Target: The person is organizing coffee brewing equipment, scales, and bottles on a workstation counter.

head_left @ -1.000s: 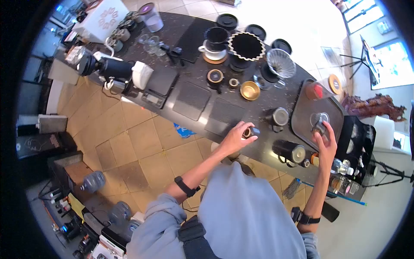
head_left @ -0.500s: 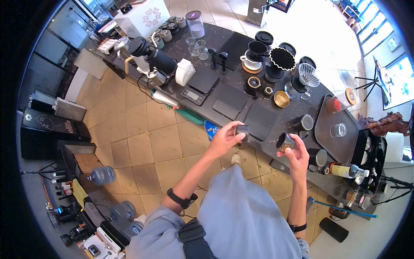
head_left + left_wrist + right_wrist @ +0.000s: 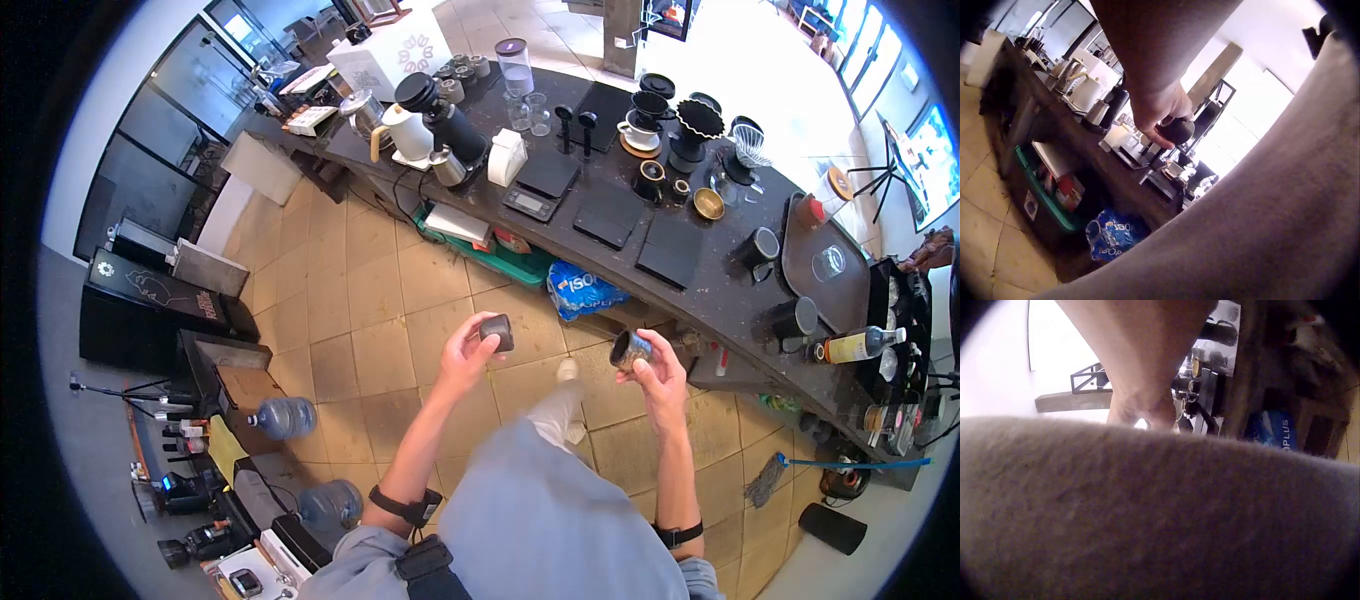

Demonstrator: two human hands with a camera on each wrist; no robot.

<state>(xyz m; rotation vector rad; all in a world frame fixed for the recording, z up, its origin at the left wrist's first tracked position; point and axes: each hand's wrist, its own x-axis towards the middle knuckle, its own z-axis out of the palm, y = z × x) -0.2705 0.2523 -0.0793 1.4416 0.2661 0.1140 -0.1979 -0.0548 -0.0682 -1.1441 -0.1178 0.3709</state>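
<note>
Wears a grey-blue shirt and a black band round each forearm. Grips a small dark cup in the left hand, with thumb and fingers round its side. Grips another dark cup, mottled brown low down, in the right hand, with its mouth tipped toward the left. Holds the two cups well apart, above the tiled floor in the head view. Hides whatever is in the right hand behind the forearm in the right wrist view. Has a pale shoe on the tiles between the hands. Faces a long dark counter, with a blue bag beneath it, just beside a green bin. Shows on top, to the right, a labelled bottle, two dark jugs and a tray bearing a clear glass. Shows farther along a scale, a gold bowl, a white kettle and a black grinder. Ends, beyond the counter, at a pillar.
</note>
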